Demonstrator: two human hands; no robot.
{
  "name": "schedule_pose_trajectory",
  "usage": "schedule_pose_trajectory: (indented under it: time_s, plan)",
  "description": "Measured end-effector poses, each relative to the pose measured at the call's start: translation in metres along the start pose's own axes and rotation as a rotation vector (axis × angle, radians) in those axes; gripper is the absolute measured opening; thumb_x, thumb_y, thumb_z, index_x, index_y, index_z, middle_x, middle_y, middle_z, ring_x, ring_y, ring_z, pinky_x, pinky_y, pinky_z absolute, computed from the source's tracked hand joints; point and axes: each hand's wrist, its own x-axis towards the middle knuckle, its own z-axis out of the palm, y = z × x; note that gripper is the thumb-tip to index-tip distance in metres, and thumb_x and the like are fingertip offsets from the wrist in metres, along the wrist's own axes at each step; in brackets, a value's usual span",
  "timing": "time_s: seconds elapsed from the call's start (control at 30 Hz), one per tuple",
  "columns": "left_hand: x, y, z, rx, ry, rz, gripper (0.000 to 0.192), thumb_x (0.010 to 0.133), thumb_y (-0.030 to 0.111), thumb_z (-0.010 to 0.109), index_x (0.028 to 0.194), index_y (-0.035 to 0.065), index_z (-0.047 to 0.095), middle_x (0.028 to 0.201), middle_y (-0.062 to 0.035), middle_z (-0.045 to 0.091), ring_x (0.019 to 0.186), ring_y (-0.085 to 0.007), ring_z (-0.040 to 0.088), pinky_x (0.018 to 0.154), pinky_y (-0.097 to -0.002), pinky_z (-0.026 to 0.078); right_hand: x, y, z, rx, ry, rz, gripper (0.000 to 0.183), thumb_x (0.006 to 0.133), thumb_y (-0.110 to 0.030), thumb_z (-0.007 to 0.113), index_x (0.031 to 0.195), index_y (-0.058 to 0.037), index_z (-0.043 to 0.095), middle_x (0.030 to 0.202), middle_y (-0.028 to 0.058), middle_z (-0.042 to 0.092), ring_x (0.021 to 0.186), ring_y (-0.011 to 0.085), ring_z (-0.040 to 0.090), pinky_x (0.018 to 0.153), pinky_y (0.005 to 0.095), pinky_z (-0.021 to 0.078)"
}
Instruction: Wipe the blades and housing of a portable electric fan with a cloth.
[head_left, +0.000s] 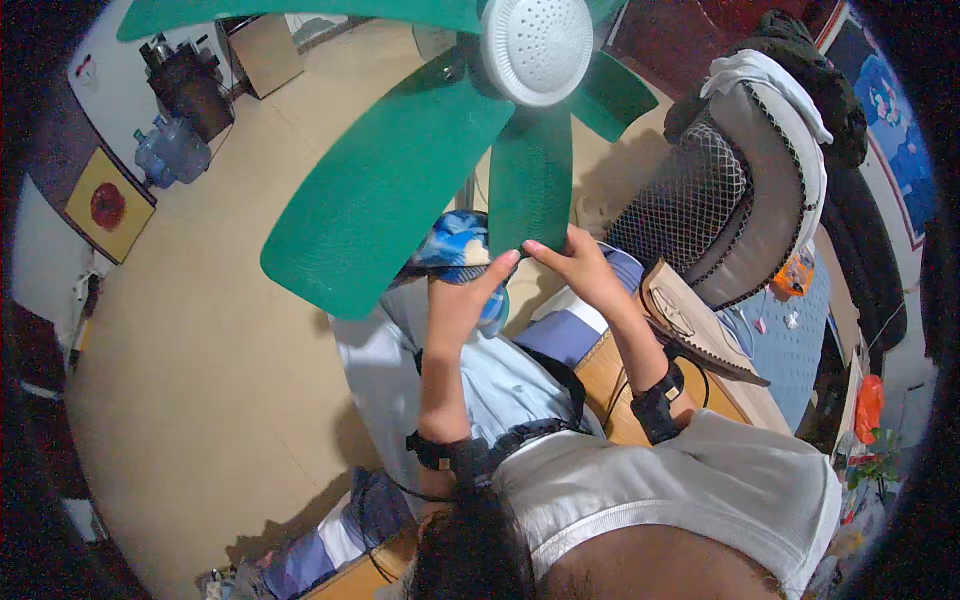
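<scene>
A fan with several green blades and a white perforated hub (536, 51) fills the top of the view. One narrow-looking green blade (529, 176) points down towards me. My right hand (583, 268) grips this blade's lower end, thumb on its face and fingers partly hidden behind. My left hand (459, 304) is beside the same blade end, its thumb at the edge. A blue patterned cloth (454, 238) is bunched about my left fingers, and part hangs below the blade. A wide green blade (390, 187) spreads to the left, close to my left hand.
At right stand a mesh-and-grey padded seat (757, 187) and a wooden board (697, 330) with a dark toothed edge. Blue water jugs (174, 150) and a cardboard box (266, 56) stand at upper left. Wooden seating (622, 405) is beside my legs.
</scene>
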Motion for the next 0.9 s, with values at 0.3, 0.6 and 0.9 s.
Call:
schedule_pose_trajectory:
  time_s: [0.3,0.6,0.9]
  plan:
    - [-0.005,0.002,-0.002,-0.035,0.196,-0.031,0.025,0.059,0.010,0.066,0.077,-0.0001,0.052,0.076,-0.0049,0.054,0.064,-0.0125,0.051,0.060,-0.0248,0.041,-0.006,-0.019,0.012,-0.205,-0.109,0.046,0.030,0.074,-0.021,0.051,0.096,-0.0014,0.047,0.087,0.0145,0.054,0.081,0.0178,0.052,0.069,0.0285,0.0394]
    - [-0.007,0.005,-0.017,-0.035,0.224,-0.005,0.022,0.059,0.008,0.065,0.076,0.0013,0.052,0.074,-0.0033,0.052,0.064,-0.0109,0.049,0.060,-0.0231,0.040,0.025,0.047,-0.057,0.216,0.373,0.109,0.062,0.079,-0.037,0.039,0.119,-0.0031,0.007,0.103,0.0130,0.043,0.089,0.0166,0.046,0.068,0.0257,0.0385]
    - [-0.013,0.010,-0.037,-0.076,0.250,-0.023,0.018,0.059,0.003,0.063,0.074,0.0021,0.052,0.072,-0.0015,0.052,0.063,-0.0100,0.048,0.059,-0.0223,0.039,0.039,0.004,-0.090,-0.263,0.553,-0.284,0.038,0.070,-0.021,0.058,0.101,-0.0031,0.044,0.080,0.0031,0.049,0.068,0.0092,0.046,0.056,0.0194,0.0377]
